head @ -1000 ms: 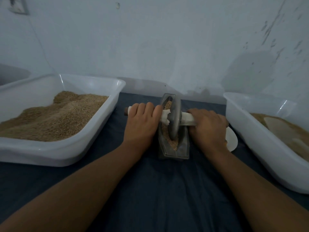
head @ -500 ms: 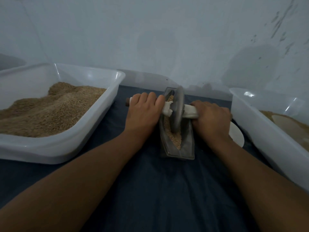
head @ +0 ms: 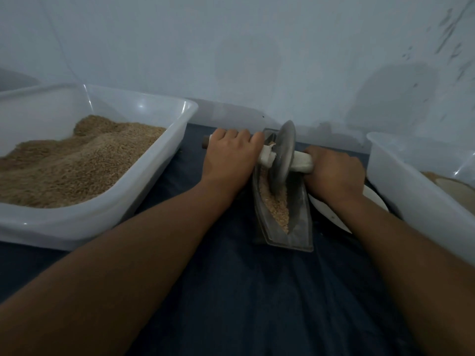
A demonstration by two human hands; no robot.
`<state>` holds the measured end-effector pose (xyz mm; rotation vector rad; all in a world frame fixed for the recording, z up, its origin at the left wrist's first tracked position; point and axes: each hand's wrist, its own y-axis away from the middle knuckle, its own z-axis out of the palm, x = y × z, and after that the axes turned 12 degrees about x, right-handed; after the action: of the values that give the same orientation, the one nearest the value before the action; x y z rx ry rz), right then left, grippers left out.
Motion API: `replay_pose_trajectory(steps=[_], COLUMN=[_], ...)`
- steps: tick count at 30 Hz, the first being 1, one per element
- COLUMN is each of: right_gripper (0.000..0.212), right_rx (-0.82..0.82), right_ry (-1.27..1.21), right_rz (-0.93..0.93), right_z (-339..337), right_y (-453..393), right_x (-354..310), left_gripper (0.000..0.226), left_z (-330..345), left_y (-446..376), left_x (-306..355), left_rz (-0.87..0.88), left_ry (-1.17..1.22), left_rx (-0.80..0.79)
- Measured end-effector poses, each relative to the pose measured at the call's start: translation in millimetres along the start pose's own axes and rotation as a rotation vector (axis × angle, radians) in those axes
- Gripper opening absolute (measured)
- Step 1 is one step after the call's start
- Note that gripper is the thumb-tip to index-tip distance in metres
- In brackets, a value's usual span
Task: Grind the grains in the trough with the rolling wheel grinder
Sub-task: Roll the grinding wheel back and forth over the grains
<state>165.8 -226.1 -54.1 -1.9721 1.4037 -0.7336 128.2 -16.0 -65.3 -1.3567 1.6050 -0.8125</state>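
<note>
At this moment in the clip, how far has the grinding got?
Done: trough loaded with grains. In hand: left hand and right hand grip the axle, and the wheel sits in the grain near the far end. Left: the grain looks coarse, so more passes seem needed.

No text, label, brand, number or sign can be read anywhere in the view.
</note>
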Motion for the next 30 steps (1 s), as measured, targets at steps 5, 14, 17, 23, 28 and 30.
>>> replay_pose_trajectory(steps=[5, 14, 17, 23, 28, 30], right_gripper=[0.01, 0.02, 0.02, 0.016, 0.008, 0.009], right_rx=[-0.118, -0.353, -0.357, -0.299, -0.207, -0.167], right_ry=[0.028, -0.008, 0.003, -0.036, -0.015, -0.003], right_rz=[0.014, 0.039, 0.044, 0.09, 0.064, 0.052], right_z=[2.3, 1.0, 3.3, 8.1, 5.7, 2.5], right_y=[-12.2, -42.5, -45.3, -33.9, -23.2, -18.4], right_x=[2.9, 6.6, 6.4, 7.9, 4.4, 2.0], left_gripper=[0.014, 0.011, 0.01, 0.013, 0.01, 0.011], left_z=[4.5, 11.2, 12.6, 11.0, 9.0, 7.4], left_y=[-6.3, -15.1, -17.3, -19.6, -10.7, -7.5], left_x=[-0.2, -5.8, -6.2, -3.8, -1.5, -2.2], left_rz=[-0.014, -0.003, -0.005, 0.024, 0.021, 0.011], left_ry=[-0.008, -0.001, 0.002, -0.02, -0.048, -0.037], left_rx=[-0.039, -0.097, -0.102, -0.107, -0.053, -0.036])
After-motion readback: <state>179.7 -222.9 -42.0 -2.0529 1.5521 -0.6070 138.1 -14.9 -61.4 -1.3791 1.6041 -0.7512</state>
